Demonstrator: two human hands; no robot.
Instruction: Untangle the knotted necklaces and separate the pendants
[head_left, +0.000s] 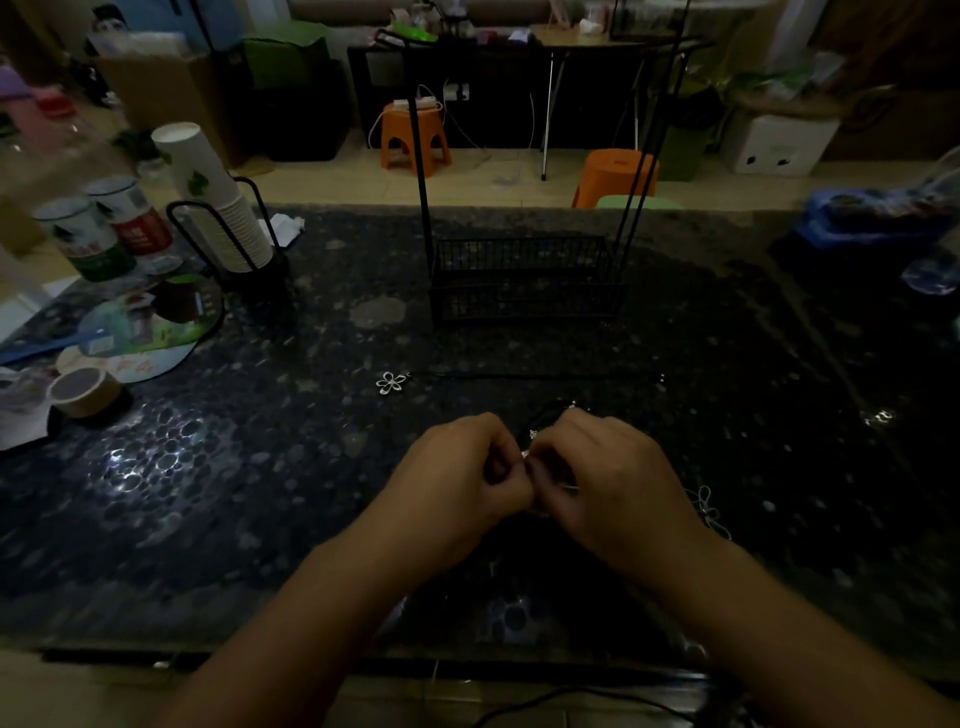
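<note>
A: What are the hands doing?

B: Both are low over the dark speckled table (218, 467), knuckles nearly touching. The left hand (460, 470) has its fingers curled in, pinching at a small silvery bit of the knotted necklaces (527, 451) between the two hands. The right hand (605, 478) is curled the same way, pinching the tangle from the other side.

A: Where are the pendants?

B: One flower pendant (390, 383) lies flat on the table, beyond the left hand and well apart from it. A second silvery loop piece (707, 506) lies just beside the right wrist; too dim to tell its shape. A thin dark cord (545, 375) runs across the table behind the hands.

A: Anything else?

B: A black wire basket (524, 280) stands farther back at centre, a stack of paper cups (218, 202) leans in a holder at the left, and a tape roll (83, 391) sits near the left edge
</note>
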